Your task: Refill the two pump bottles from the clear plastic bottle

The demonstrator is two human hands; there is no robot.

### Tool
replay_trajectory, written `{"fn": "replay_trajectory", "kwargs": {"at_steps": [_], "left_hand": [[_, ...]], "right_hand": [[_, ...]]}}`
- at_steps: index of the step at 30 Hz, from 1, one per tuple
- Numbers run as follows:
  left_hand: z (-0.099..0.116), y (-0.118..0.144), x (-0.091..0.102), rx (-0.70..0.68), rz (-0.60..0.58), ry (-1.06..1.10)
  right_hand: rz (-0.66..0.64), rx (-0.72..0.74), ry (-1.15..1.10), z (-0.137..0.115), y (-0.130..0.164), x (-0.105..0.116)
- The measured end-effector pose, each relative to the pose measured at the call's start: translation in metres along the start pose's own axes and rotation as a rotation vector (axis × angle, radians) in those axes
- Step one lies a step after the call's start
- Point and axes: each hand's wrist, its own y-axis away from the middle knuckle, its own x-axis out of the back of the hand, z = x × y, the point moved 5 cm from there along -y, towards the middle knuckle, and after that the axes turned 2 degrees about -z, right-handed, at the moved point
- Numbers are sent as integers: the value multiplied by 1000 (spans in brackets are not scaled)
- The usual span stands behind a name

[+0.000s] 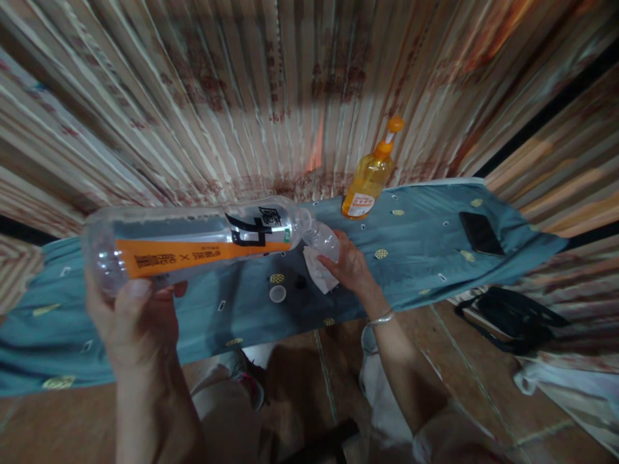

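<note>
Holding a large clear bottle [193,241] on its side above the blue cloth [416,245], the left hand [133,316] wraps its base end, fingers closed round it; orange label band and black characters face up; the bottle's neck points right, meeting a small clear bottle [323,240] gripped by the right hand [351,267], which also pinches a white tissue [318,270]; a bracelet [380,318] sits on that wrist; on the cloth below lie a white cap [277,294] and a small dark cap [300,281]; further back stands an orange pump bottle [370,177]; a black phone [480,233] lies to the right; a black bag [515,316] rests on the floor.
</note>
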Motion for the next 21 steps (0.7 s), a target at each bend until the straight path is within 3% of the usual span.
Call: {"fn": "replay_trajectory", "kwargs": {"at_steps": [21], "left_hand": [[3, 1, -4, -25, -37, -2]], "right_hand": [[-14, 1, 20, 2, 0, -1]]}}
